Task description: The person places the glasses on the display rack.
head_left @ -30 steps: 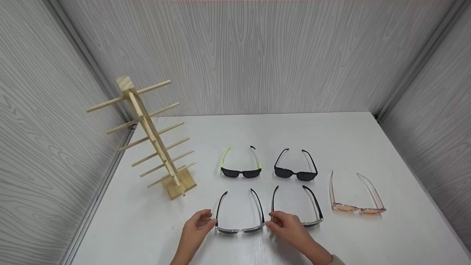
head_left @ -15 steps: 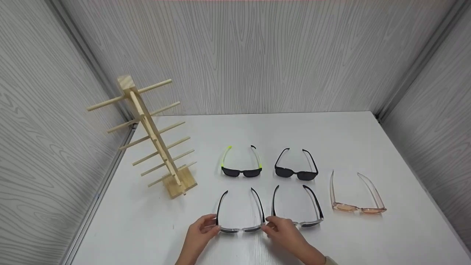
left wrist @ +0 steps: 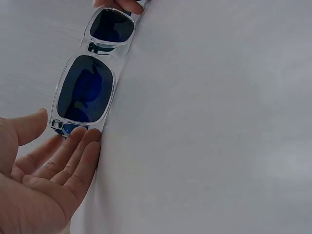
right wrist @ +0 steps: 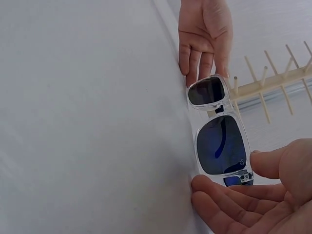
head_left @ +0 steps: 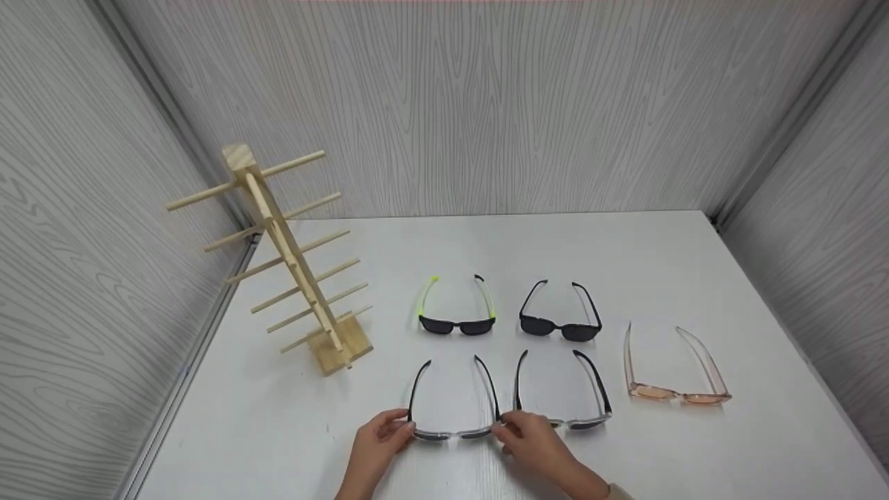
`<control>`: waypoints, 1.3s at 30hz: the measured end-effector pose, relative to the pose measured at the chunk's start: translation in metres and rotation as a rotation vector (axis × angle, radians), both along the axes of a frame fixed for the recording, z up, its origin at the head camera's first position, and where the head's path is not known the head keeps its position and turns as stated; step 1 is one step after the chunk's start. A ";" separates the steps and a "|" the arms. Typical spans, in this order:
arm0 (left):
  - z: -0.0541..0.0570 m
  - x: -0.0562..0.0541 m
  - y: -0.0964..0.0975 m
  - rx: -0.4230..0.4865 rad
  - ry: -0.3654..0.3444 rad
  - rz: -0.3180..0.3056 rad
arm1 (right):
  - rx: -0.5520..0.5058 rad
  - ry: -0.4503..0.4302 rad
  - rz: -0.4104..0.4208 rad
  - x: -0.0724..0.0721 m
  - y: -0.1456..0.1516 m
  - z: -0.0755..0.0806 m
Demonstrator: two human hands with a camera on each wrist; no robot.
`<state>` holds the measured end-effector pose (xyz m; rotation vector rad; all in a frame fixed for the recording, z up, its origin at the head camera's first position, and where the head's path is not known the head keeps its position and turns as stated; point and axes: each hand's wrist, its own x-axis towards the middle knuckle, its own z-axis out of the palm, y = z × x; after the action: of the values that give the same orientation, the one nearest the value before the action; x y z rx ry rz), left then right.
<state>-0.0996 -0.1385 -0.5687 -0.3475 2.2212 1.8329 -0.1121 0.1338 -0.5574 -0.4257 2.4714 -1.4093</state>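
A pair of clear-framed sunglasses (head_left: 455, 434) with dark lenses and black temples lies at the front of the white table, temples unfolded and pointing away. My left hand (head_left: 375, 444) pinches its left corner, thumb and fingers on either side of the hinge. At the other corner my right hand (head_left: 535, 444) does the same, thumb at the frame's edge (right wrist: 251, 158). The lenses (left wrist: 85, 90) look blue in the wrist views. Just right of it, a second clear-framed pair (head_left: 589, 422) is partly hidden behind my right hand.
Behind lie black sunglasses with yellow-green temples (head_left: 456, 326) and all-black sunglasses (head_left: 559, 329). Pink translucent glasses (head_left: 679, 396) lie at the right. A tall wooden stand with several pegs (head_left: 288, 253) rises at the left. Grey wood-grain panels (head_left: 444, 104) enclose the table.
Both hands have closed in from beside the front clear-framed sunglasses onto its corners, the right one moving slightly left. The sunglasses themselves stay in place.
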 end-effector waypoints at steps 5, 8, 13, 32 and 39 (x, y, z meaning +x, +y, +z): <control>0.000 -0.001 0.001 -0.018 -0.022 0.009 | -0.037 -0.057 -0.024 0.000 -0.003 0.000; 0.000 -0.001 0.000 -0.011 -0.026 0.017 | -0.062 -0.079 -0.047 0.000 -0.004 0.001; 0.003 0.001 -0.003 0.020 -0.016 0.031 | -0.085 -0.009 -0.059 -0.001 -0.007 0.003; 0.024 0.002 -0.005 0.075 -0.006 0.234 | -0.146 0.022 -0.092 -0.017 -0.024 0.015; 0.028 0.005 -0.007 0.095 0.022 0.302 | -0.165 0.042 -0.074 -0.026 -0.030 0.018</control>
<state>-0.0945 -0.1453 -0.5403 -0.6800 2.1831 2.0909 -0.1378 0.1040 -0.5398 -0.4052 2.4355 -1.6576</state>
